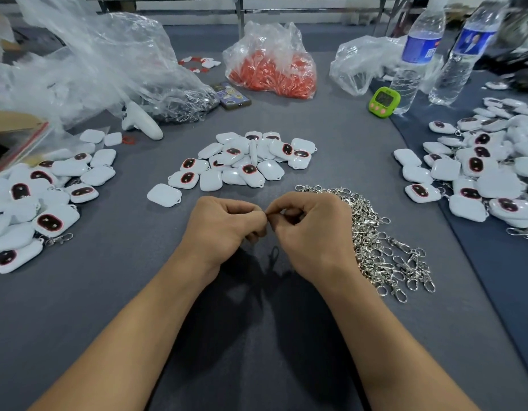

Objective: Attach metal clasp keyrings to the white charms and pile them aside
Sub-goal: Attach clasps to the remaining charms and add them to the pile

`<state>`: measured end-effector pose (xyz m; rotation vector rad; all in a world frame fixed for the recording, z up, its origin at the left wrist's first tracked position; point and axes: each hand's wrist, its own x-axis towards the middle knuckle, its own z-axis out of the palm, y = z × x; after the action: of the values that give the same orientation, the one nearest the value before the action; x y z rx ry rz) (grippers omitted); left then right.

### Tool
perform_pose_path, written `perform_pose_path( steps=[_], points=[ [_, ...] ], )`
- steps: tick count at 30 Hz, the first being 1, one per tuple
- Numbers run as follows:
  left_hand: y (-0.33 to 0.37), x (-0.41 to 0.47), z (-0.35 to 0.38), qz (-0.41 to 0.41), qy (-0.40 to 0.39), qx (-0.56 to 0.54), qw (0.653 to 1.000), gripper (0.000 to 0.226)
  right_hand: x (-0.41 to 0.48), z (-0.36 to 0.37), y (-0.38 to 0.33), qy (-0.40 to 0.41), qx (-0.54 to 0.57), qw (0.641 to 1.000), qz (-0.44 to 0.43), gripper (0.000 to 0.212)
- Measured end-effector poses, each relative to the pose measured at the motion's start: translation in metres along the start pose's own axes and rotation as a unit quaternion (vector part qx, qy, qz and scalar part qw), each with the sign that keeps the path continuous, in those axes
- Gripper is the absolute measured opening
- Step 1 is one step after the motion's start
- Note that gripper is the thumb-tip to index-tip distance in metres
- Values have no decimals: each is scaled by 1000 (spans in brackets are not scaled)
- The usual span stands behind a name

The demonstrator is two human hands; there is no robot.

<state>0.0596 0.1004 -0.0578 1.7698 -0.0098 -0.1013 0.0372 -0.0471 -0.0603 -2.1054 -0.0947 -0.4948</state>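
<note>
My left hand [224, 226] and my right hand [313, 232] meet above the grey cloth, fingers curled, pinching one small item between their fingertips. The item is almost wholly hidden; its shadow below looks like a metal clasp keyring. A heap of silver clasp keyrings [384, 244] lies just right of my right hand. Beyond my hands sits a pile of white charms [245, 161] with dark red-rimmed faces. Another pile of charms [34, 209] at the left has clasps on some, and a third pile [479, 170] lies at the right.
At the back stand a bag of red loops [271, 66], a large clear bag [179, 105] holding metal parts, a phone [234, 96], a white controller [141, 121], a green timer [384, 102] and two water bottles [416, 54].
</note>
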Motion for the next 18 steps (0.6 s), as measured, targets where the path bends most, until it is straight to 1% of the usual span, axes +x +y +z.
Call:
perform_pose_path(
  steps=[6, 10, 13, 15, 16, 17, 18],
  points=[
    [-2, 3, 1, 16, 6, -13, 1000, 10, 4, 3, 3, -9, 29, 999, 22, 16],
    [-3, 4, 1, 9, 3, -25, 1000, 9, 4, 2, 6, -7, 39, 999, 19, 18],
    [-4, 4, 0, 8, -1, -40, 999, 18, 1, 4, 2, 9, 74, 996, 41, 13],
    [-4, 5, -2, 19, 29, -15, 999, 22, 1, 5, -2, 16, 145, 985, 88, 7],
    [-4, 6, -3, 35, 54, 23, 998, 17, 2, 3, -5, 19, 187, 974, 128, 5],
    [-5, 6, -4, 56, 78, 68, 993, 11, 4, 1, -7, 19, 237, 955, 179, 5],
    [-5, 4, -6, 82, 97, 120, 985, 12, 6, -2, -8, 12, 297, 924, 239, 8]
  ],
)
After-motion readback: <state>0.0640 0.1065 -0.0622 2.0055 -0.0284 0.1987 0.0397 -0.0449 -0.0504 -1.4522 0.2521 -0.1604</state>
